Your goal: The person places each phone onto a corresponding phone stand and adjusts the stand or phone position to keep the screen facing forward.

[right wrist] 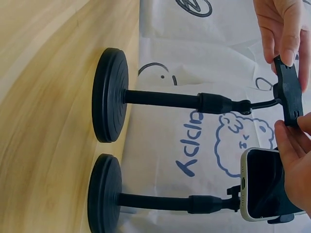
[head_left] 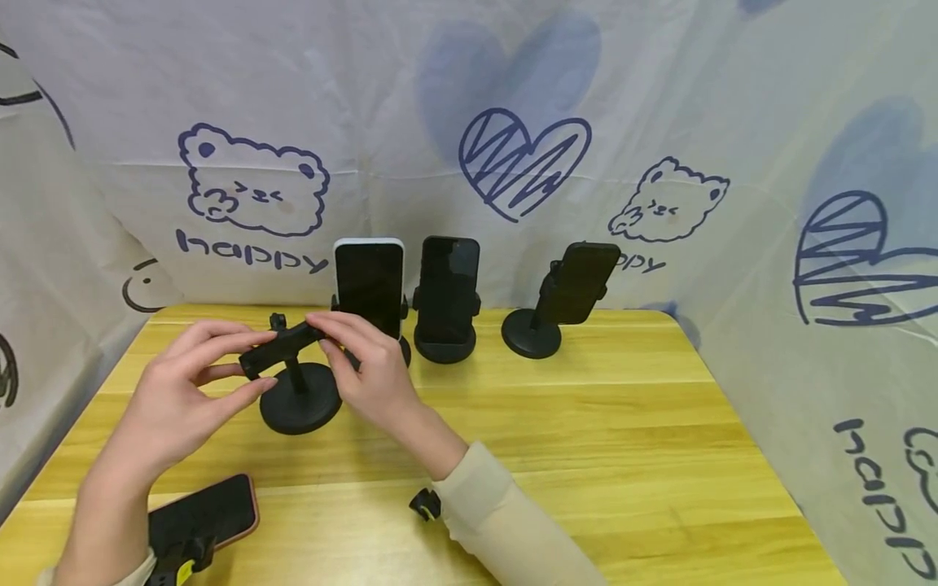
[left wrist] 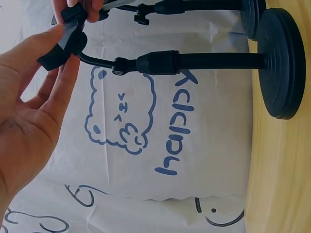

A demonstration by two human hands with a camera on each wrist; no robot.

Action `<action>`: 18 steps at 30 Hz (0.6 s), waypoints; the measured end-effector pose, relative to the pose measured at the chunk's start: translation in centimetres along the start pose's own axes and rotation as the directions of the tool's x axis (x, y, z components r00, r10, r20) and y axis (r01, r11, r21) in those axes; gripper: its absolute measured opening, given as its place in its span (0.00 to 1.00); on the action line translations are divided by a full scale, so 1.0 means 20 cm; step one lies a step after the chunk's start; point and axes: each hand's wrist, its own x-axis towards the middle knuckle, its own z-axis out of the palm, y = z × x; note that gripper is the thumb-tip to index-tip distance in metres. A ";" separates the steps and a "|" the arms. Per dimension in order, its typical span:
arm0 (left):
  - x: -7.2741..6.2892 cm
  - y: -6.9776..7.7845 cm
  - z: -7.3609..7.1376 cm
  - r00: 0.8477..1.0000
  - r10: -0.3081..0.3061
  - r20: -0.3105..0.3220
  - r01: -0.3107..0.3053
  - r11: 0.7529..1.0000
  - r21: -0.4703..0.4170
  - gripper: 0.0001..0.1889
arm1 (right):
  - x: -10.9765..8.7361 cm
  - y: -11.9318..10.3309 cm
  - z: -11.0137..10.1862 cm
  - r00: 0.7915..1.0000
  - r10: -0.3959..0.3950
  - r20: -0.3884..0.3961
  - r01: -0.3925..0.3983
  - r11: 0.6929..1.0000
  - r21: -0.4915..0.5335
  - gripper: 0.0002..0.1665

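Note:
A black phone stand with a round base [head_left: 302, 411] stands at the left of the table, its clamp [head_left: 282, 348] bearing no phone. My left hand [head_left: 176, 399] pinches the clamp's left end between thumb and fingers. At the other end, my right hand [head_left: 375, 376] grips the clamp with thumb and fingertips. The right wrist view shows both hands at opposite ends of the clamp [right wrist: 290, 92], above the upright pole [right wrist: 160, 98]. Below my left forearm lies a dark-screened phone [head_left: 212, 509] with a pink edge, partly covered by the wrist.
Behind my right hand, a white-edged phone [head_left: 370, 285] sits in a stand. Two more stands hold a black phone [head_left: 449, 285] and a tilted dark phone [head_left: 580, 283]. A printed cloth [head_left: 396, 195] hangs behind the wooden table [head_left: 586, 456].

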 end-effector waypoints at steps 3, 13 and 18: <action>0.00 0.00 0.01 1.000 0.004 -0.011 -0.004 1.000 0.016 0.34 | 0.00 0.00 0.00 1.000 -0.003 -0.003 0.003 1.000 -0.004 0.17; -0.02 0.01 0.03 0.999 0.028 -0.040 -0.028 0.999 0.017 0.33 | -0.02 -0.01 0.00 1.000 0.024 -0.020 -0.023 0.999 0.042 0.17; -0.02 0.02 0.05 0.998 0.045 -0.054 -0.044 0.999 0.013 0.33 | -0.03 -0.02 0.00 0.997 0.081 -0.012 -0.079 0.991 0.112 0.17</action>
